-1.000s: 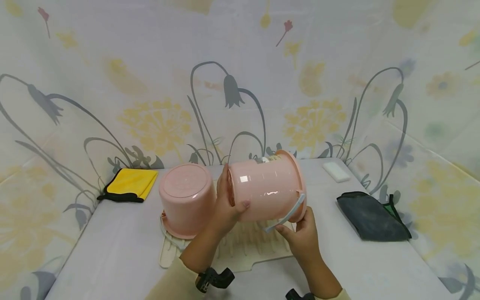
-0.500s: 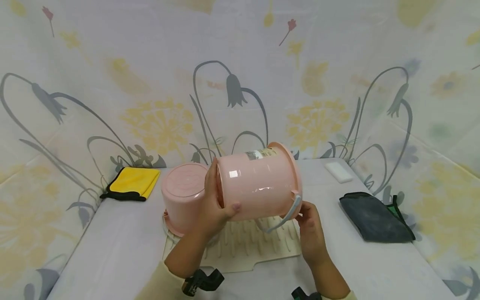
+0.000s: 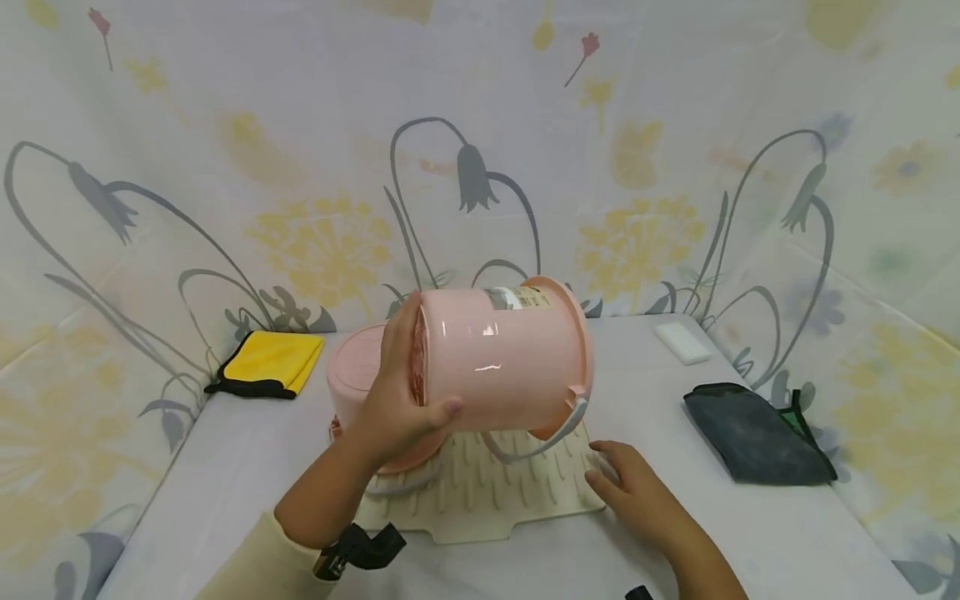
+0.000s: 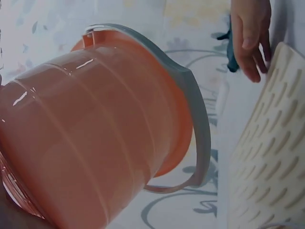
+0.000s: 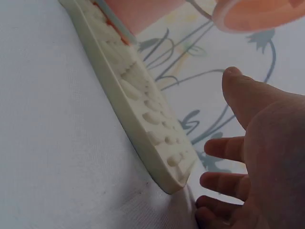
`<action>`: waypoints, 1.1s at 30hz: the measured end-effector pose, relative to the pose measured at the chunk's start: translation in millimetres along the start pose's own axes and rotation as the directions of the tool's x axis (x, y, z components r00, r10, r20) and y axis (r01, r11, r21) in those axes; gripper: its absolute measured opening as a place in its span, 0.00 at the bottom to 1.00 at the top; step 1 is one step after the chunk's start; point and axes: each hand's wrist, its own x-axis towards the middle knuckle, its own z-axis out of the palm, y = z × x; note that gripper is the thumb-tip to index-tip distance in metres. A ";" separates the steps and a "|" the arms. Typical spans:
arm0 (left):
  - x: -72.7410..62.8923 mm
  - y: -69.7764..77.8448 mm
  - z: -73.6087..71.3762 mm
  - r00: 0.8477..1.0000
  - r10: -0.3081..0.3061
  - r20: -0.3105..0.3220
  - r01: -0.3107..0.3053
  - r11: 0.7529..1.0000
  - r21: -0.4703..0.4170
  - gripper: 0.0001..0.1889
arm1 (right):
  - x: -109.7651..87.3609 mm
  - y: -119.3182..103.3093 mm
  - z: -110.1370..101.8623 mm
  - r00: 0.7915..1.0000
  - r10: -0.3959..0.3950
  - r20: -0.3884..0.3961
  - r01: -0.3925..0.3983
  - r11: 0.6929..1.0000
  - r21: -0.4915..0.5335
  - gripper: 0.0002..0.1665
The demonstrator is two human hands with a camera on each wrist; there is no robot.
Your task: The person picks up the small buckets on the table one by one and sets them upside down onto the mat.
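My left hand (image 3: pixel 393 408) grips a pink bucket (image 3: pixel 498 358) round its base and holds it on its side in the air. The bucket's mouth points right, its grey handle (image 3: pixel 536 450) hangs down, and a label shows on its upper side. Behind my left hand, a second pink bucket (image 3: pixel 352 362) stands upside down on a cream drying mat (image 3: pixel 472 521), partly hidden. Beside the mat's right end is my right hand (image 3: pixel 641 492), holding nothing. In the right wrist view its fingers (image 5: pixel 224 183) are spread loosely near the mat's corner; I cannot tell whether they touch it.
A folded yellow cloth (image 3: pixel 273 362) with black edging lies at the back left of the white table (image 3: pixel 247 483). At the right are a dark grey cloth (image 3: pixel 757 433) and, behind it, a white sponge-like block (image 3: pixel 682 343). Flower-printed curtain surrounds the table.
My left hand has carried the bucket leftward and slightly up. My right hand has let go of the bucket's rim and moved down and to the right, to the mat's end.
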 end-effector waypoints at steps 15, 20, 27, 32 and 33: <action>27.1 7.0 -15.9 0.986 -0.083 0.145 0.043 0.964 0.264 0.62 | -17.9 4.0 5.6 0.993 -0.034 0.113 0.052 0.985 -0.162 0.42; 32.7 6.7 -25.1 0.979 -0.104 0.175 0.046 0.951 0.307 0.62 | -16.8 3.0 8.8 0.991 -0.019 0.134 0.040 0.986 -0.159 0.43; 39.6 11.2 -42.3 0.975 -0.096 0.200 0.015 0.927 0.375 0.61 | -16.7 -1.8 9.0 0.991 0.002 0.133 0.021 0.986 -0.167 0.43; 53.1 18.6 -47.1 0.964 -0.107 0.245 -0.004 0.910 0.415 0.61 | -16.0 1.3 9.3 0.992 0.009 0.124 0.014 0.983 -0.184 0.43; 56.6 19.9 -46.0 0.960 -0.108 0.257 -0.012 0.905 0.424 0.61 | -15.9 2.2 9.4 0.992 0.012 0.124 0.012 0.982 -0.186 0.43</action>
